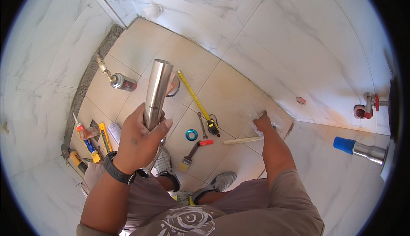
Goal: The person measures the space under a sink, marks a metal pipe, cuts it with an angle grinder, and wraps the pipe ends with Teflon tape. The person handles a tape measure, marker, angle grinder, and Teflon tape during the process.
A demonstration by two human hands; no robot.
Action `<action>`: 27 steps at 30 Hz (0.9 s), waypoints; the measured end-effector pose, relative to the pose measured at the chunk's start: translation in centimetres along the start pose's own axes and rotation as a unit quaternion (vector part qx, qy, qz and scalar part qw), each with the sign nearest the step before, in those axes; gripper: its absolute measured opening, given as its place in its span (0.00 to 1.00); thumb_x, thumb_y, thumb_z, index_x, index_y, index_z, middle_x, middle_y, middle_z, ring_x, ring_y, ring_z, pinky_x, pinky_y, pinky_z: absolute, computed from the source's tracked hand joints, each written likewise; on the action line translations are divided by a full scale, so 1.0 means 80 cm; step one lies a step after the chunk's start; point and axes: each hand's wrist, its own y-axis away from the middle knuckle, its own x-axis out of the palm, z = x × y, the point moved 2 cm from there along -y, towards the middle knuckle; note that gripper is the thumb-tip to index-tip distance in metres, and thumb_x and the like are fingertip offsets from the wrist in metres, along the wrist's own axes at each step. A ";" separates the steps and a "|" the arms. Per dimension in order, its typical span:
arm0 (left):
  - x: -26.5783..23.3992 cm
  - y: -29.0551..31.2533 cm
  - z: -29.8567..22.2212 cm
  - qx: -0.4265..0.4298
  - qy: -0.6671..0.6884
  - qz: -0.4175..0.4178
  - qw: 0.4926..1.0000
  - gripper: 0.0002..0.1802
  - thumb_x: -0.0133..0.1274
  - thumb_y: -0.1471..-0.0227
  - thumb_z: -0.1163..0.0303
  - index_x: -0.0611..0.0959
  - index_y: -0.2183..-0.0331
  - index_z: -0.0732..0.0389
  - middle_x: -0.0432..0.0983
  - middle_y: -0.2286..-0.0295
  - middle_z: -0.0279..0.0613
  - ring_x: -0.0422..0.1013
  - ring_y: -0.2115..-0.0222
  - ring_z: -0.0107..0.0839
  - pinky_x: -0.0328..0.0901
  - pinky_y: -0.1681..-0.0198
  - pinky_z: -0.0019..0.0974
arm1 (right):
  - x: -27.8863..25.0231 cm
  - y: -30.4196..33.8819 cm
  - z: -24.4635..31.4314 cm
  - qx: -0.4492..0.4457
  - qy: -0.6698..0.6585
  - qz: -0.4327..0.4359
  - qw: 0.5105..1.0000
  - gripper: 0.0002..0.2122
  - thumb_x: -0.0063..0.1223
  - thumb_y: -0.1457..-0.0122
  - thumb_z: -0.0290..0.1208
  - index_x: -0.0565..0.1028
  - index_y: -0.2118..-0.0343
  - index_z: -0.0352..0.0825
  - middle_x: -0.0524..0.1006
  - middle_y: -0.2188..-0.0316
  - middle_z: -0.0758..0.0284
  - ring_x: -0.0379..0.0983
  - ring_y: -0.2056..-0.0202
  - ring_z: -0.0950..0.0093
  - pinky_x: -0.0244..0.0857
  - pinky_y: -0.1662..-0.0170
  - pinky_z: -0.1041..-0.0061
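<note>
My left hand (143,135) is wrapped round a shiny metal pipe (158,88), held up at a slight tilt above the floor. A dark line rings the pipe just over my fingers. My right hand (263,121) reaches down to the floor near the far right corner. Its fingers look closed on crumpled clear plastic wrapping (278,121), though the fingertips are partly hidden. Between my hands lie a yellow tape measure (212,127) with its blade pulled out, a wrench (201,125), a blue tape roll (191,134) and a paintbrush (188,161).
A gas torch (123,83) lies at the left, beyond sealant tubes (89,146), a yellow cutter (105,137) and an angle grinder (77,161). A round tin (174,86) sits behind the pipe. A red-handled valve (371,101) and a blue-capped pipe (358,148) jut out at right.
</note>
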 end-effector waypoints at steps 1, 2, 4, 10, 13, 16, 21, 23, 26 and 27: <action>-0.004 -0.005 0.007 0.000 -0.005 -0.011 1.000 0.14 0.63 0.43 0.66 0.78 0.63 0.66 0.74 0.74 0.35 0.69 0.73 0.22 0.66 0.68 0.32 | 0.013 0.005 0.009 -0.057 0.118 -0.140 0.981 0.37 0.62 0.44 0.35 0.61 0.33 0.27 0.81 0.54 0.42 0.80 0.51 0.49 0.73 0.47 0.51; -0.009 -0.010 0.016 -0.002 -0.008 -0.022 1.000 0.14 0.63 0.43 0.66 0.78 0.63 0.66 0.74 0.74 0.35 0.69 0.73 0.23 0.66 0.68 0.32 | 0.020 0.009 0.011 -0.092 0.117 -0.140 0.979 0.31 0.61 0.43 0.34 0.65 0.38 0.28 0.80 0.53 0.43 0.79 0.50 0.48 0.72 0.47 0.51; -0.015 -0.018 0.038 -0.009 -0.013 -0.041 0.999 0.15 0.63 0.42 0.65 0.78 0.63 0.66 0.73 0.75 0.34 0.69 0.73 0.23 0.66 0.69 0.33 | 0.037 0.017 0.013 -0.092 0.132 -0.123 0.979 0.21 0.59 0.42 0.33 0.74 0.46 0.30 0.80 0.51 0.44 0.78 0.49 0.47 0.72 0.46 0.51; -0.056 -0.063 0.075 -0.017 -0.073 -0.035 0.997 0.15 0.62 0.42 0.63 0.79 0.64 0.65 0.75 0.74 0.38 0.71 0.73 0.28 0.67 0.68 0.37 | 0.020 0.050 0.035 -0.194 0.078 -0.261 0.942 0.14 0.57 0.43 0.31 0.77 0.55 0.30 0.82 0.58 0.46 0.79 0.54 0.46 0.72 0.50 0.52; -0.095 -0.069 0.050 0.032 -0.108 -0.004 0.994 0.16 0.62 0.42 0.63 0.79 0.62 0.66 0.76 0.73 0.38 0.71 0.72 0.29 0.67 0.66 0.38 | -0.022 0.068 0.053 -0.213 0.058 -0.179 0.959 0.15 0.58 0.45 0.31 0.77 0.57 0.28 0.82 0.63 0.46 0.79 0.57 0.46 0.73 0.51 0.54; -0.130 -0.032 0.014 0.133 -0.115 -0.032 0.984 0.17 0.61 0.43 0.62 0.78 0.61 0.66 0.75 0.73 0.39 0.71 0.71 0.30 0.67 0.64 0.38 | -0.066 0.108 0.073 -0.322 0.035 -0.201 0.925 0.17 0.59 0.47 0.32 0.78 0.57 0.27 0.81 0.63 0.45 0.79 0.58 0.46 0.73 0.52 0.56; -0.211 0.076 -0.014 0.237 -0.141 -0.189 0.943 0.16 0.59 0.40 0.61 0.76 0.64 0.65 0.75 0.74 0.46 0.71 0.71 0.38 0.66 0.64 0.42 | -0.119 0.182 0.109 -0.352 -0.069 -0.208 0.910 0.19 0.55 0.45 0.31 0.79 0.52 0.26 0.80 0.59 0.41 0.79 0.57 0.46 0.71 0.50 0.56; -0.252 0.125 -0.004 0.229 -0.132 -0.268 0.927 0.17 0.59 0.40 0.61 0.76 0.63 0.65 0.75 0.74 0.46 0.71 0.72 0.38 0.67 0.64 0.42 | -0.126 0.225 0.129 -0.378 -0.061 -0.218 0.898 0.20 0.53 0.45 0.30 0.78 0.52 0.25 0.80 0.58 0.40 0.78 0.56 0.46 0.70 0.49 0.56; -0.307 0.201 0.034 0.222 -0.116 -0.356 0.900 0.18 0.60 0.41 0.60 0.77 0.62 0.66 0.76 0.73 0.48 0.73 0.71 0.39 0.67 0.64 0.43 | -0.152 0.314 0.143 -0.431 -0.039 -0.254 0.865 0.19 0.52 0.45 0.30 0.78 0.53 0.23 0.80 0.58 0.40 0.79 0.56 0.46 0.70 0.49 0.56; -0.322 0.225 0.051 0.217 -0.115 -0.375 0.894 0.18 0.61 0.41 0.60 0.77 0.61 0.66 0.76 0.73 0.48 0.73 0.71 0.39 0.67 0.63 0.43 | -0.154 0.344 0.152 -0.474 -0.019 -0.279 0.835 0.19 0.52 0.45 0.30 0.78 0.53 0.22 0.80 0.59 0.40 0.79 0.57 0.46 0.70 0.49 0.57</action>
